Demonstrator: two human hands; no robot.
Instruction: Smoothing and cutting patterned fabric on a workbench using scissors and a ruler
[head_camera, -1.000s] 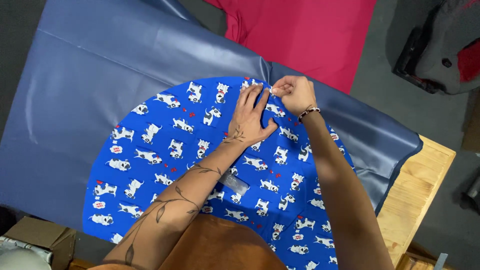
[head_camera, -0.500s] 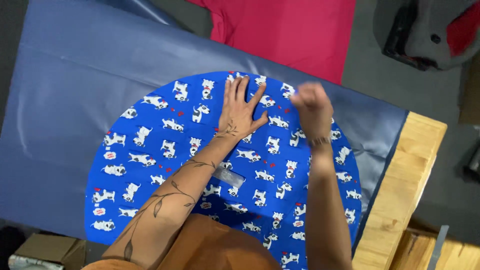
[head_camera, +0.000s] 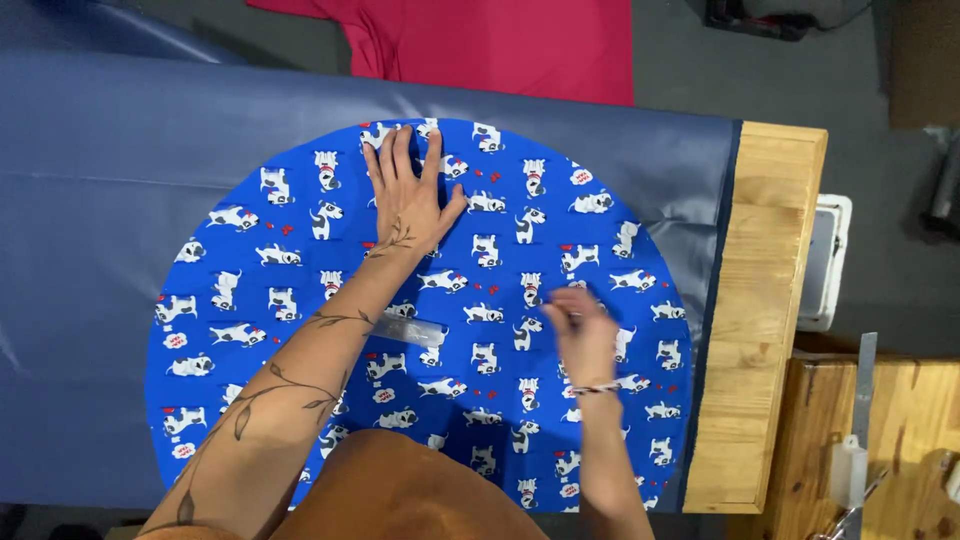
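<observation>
Head view: both hands, left (head_camera: 408, 200) and right (head_camera: 583, 338), press blue dog-print fabric (head_camera: 300, 300).

Round blue cloth (head_camera: 300, 300) w/ dog print, centre of frame: woven cotton look, matt, smooth, flat under both hands. Navy cover sheet (head_camera: 130, 150) beneath, left & top: slick, slightly glossy, vinyl-like w/ soft creases. Table edge (head_camera: 765, 300) at right: bare pale wood, matt, visible grain; red fabric (head_camera: 500, 45) at top: matt knit.

You stand in a sewing workshop. A padded worktable (head_camera: 120, 140) holds printed fabric (head_camera: 420, 300). Red cloth (head_camera: 500, 40) lies beyond, a wooden bench (head_camera: 900, 420) right.
</observation>
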